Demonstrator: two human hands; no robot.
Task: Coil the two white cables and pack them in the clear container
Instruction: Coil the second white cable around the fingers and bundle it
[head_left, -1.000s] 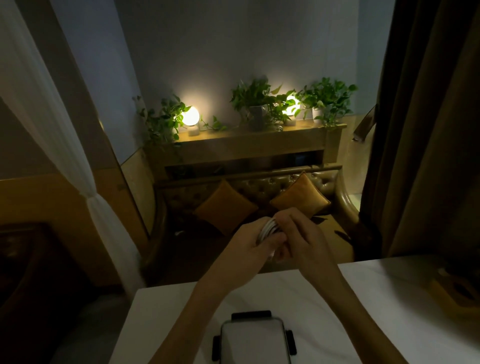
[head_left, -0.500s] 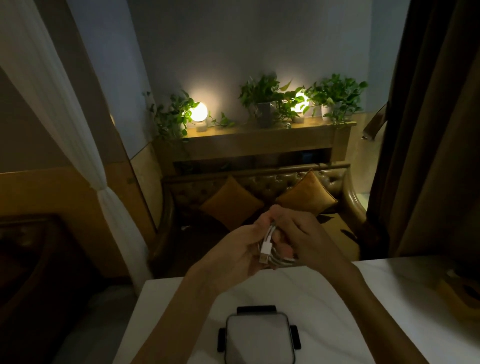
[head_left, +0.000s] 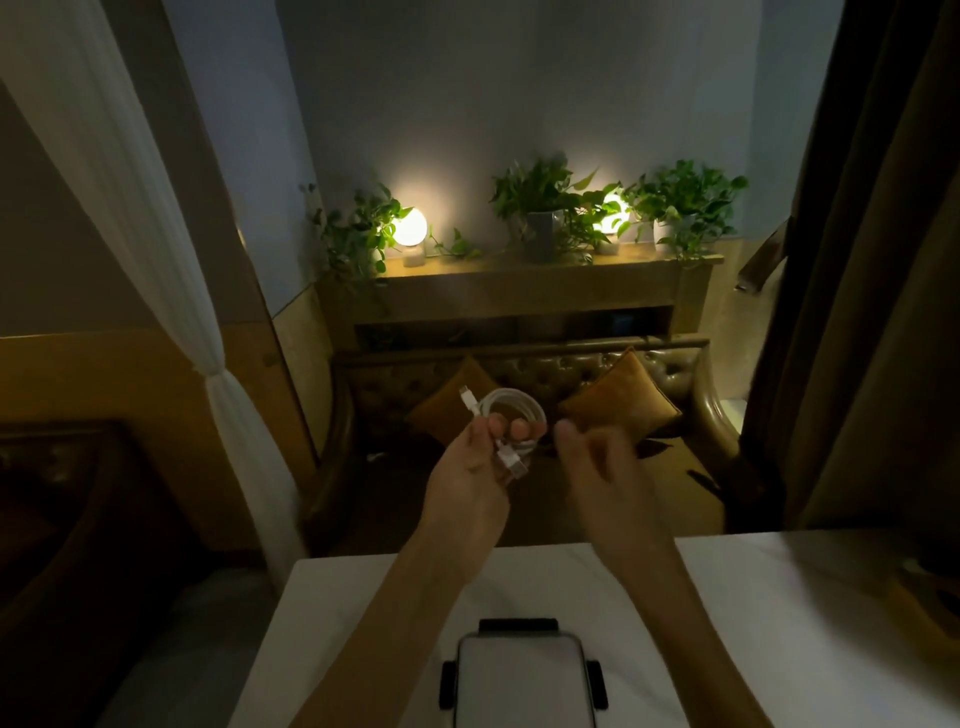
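Right hand now off coiled cable

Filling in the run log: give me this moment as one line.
left hand: holds white cable, coiled | right hand: open, holding nothing | clear container: on white table

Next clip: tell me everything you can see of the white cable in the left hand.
The white cable is wound into a small round coil of several loops, smooth and plastic-looking. One slim plug sticks up at the coil's left; a second plug hangs below. The left hand holds it in the air, fingers curled round the coil's lower part. The right hand is beside it, not touching.
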